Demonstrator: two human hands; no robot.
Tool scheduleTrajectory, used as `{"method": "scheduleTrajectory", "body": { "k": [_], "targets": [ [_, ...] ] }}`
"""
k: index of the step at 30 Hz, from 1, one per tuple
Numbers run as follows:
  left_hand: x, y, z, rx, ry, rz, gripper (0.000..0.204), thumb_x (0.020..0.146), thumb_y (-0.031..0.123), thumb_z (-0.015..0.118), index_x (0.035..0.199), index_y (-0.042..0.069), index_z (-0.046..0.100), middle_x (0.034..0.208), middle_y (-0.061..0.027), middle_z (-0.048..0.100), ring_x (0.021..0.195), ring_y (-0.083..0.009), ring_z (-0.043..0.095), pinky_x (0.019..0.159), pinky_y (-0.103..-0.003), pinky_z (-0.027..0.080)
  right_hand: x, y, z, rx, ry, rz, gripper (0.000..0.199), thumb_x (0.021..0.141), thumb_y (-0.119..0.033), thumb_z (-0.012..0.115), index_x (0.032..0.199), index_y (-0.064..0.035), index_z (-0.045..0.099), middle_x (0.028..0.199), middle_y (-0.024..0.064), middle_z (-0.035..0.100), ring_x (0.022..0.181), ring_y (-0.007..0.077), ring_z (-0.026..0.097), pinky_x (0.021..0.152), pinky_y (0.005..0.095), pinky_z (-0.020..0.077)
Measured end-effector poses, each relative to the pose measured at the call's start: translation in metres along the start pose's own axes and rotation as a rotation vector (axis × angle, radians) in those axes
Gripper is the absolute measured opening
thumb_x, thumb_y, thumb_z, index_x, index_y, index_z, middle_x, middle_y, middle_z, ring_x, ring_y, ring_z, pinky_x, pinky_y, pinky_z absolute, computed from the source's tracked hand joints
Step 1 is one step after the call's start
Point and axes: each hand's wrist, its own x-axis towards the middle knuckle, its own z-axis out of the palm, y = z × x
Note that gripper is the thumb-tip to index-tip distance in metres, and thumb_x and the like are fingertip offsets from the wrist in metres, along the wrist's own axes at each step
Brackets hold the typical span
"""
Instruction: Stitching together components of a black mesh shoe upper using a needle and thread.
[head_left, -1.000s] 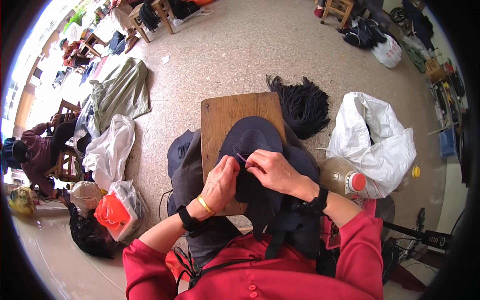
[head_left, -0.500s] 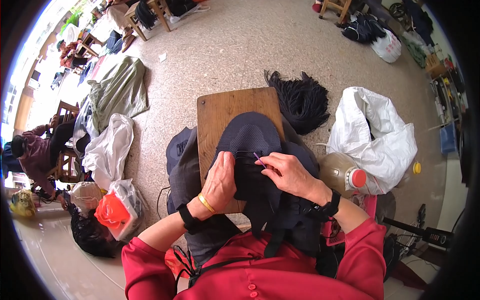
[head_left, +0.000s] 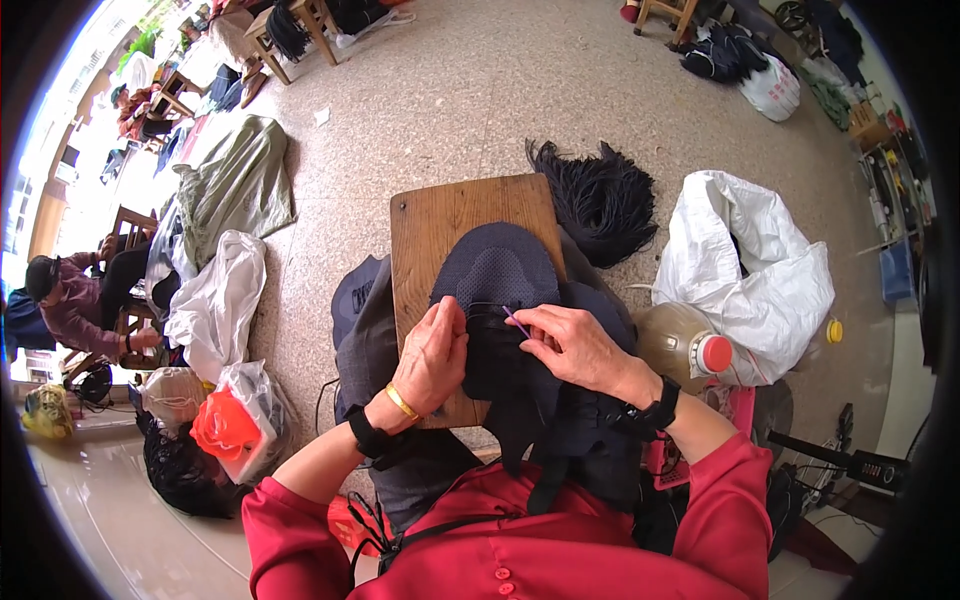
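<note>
Left hand (head_left: 432,352): fingers curled together, pressing and gripping the left side of the dark mesh cap (head_left: 497,300); gold bangle and black watch at the wrist.
Right hand (head_left: 572,345): fingertips pinched on a thin purple needle (head_left: 517,322) at the cap's middle seam; black watch at the wrist.
Dark mesh cap: lies crown-up on the wooden board (head_left: 450,225), between both hands, its dark straps hanging down over the lap.
Wooden board: rests across the knees, tilted away from the person.
Black fibre bundle (head_left: 600,195): on the floor just beyond the board's right corner.
White sack (head_left: 750,265): right of the bundle, open.
Plastic jug (head_left: 680,345): red-capped, beside the right forearm.
Orange object in clear bag (head_left: 232,428): on the floor at left.
</note>
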Motion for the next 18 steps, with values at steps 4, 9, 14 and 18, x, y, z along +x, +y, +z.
{"method": "scheduleTrajectory", "body": {
  "k": [4,9,14,18],
  "targets": [
    [0.004,-0.001,0.000,-0.036,-0.012,-0.061,0.024,0.079,-0.013,0.056,0.098,-0.002,0.047,0.085,-0.0197,0.054,0.081,-0.0404,0.059,0.069,-0.047,0.048,0.001,0.000,-0.002,-0.009,-0.014,-0.005,0.031,0.084,-0.002,0.072,0.115,0.0027,0.065,0.094,0.0148,0.067,0.076,0.0272,0.068,0.072,0.0381,0.0561],
    [0.003,-0.008,0.002,-0.008,-0.013,0.014,0.025,0.077,-0.015,0.052,0.098,-0.003,0.046,0.086,-0.0204,0.052,0.081,-0.0415,0.057,0.070,-0.047,0.047,0.003,-0.001,-0.005,-0.047,-0.078,-0.031,0.031,0.086,-0.003,0.070,0.116,0.0030,0.064,0.099,0.0170,0.068,0.087,0.0325,0.068,0.079,0.0406,0.0555],
    [0.004,0.001,0.007,0.226,-0.048,0.132,0.030,0.072,-0.015,0.053,0.099,-0.004,0.046,0.092,-0.0228,0.047,0.089,-0.0420,0.052,0.077,-0.047,0.047,0.004,-0.002,-0.009,-0.071,-0.119,-0.039,0.030,0.087,-0.004,0.067,0.116,0.0032,0.064,0.104,0.0184,0.067,0.095,0.0351,0.067,0.084,0.0418,0.0544],
    [0.000,0.005,0.011,0.351,-0.057,0.151,0.031,0.070,-0.012,0.055,0.099,-0.005,0.047,0.097,-0.0245,0.046,0.094,-0.0422,0.051,0.081,-0.048,0.048,0.005,-0.002,-0.010,-0.081,-0.143,-0.046,0.031,0.087,-0.005,0.067,0.118,0.0031,0.063,0.105,0.0184,0.067,0.097,0.0354,0.067,0.086,0.0418,0.0543]
  ]
}}
